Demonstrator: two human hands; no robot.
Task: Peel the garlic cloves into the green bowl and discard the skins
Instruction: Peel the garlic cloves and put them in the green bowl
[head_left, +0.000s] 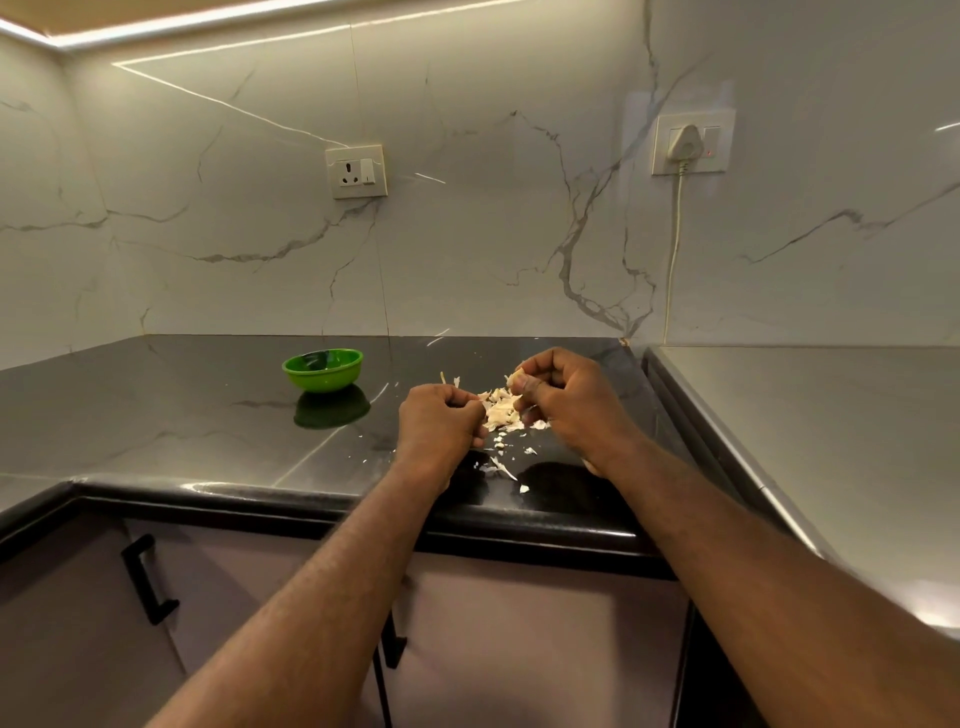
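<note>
A small green bowl (322, 369) stands on the black counter (182, 415), left of my hands; its inside looks dark and I cannot tell what it holds. A heap of pale garlic skins (501, 408) lies between my hands, with loose flakes (506, 467) scattered nearer the counter's front edge. My right hand (563, 397) pinches a garlic clove (515, 378) at its fingertips, above the heap. My left hand (441, 421) is curled beside the heap, its fingertips at the skins; what it holds is hidden.
The marble wall behind carries a socket (357, 171) and a plugged-in socket (691, 143) with a white cable (674, 249) running down. A grey steel surface (831, 441) adjoins on the right. Cabinet doors with black handles (148, 579) sit below the counter edge.
</note>
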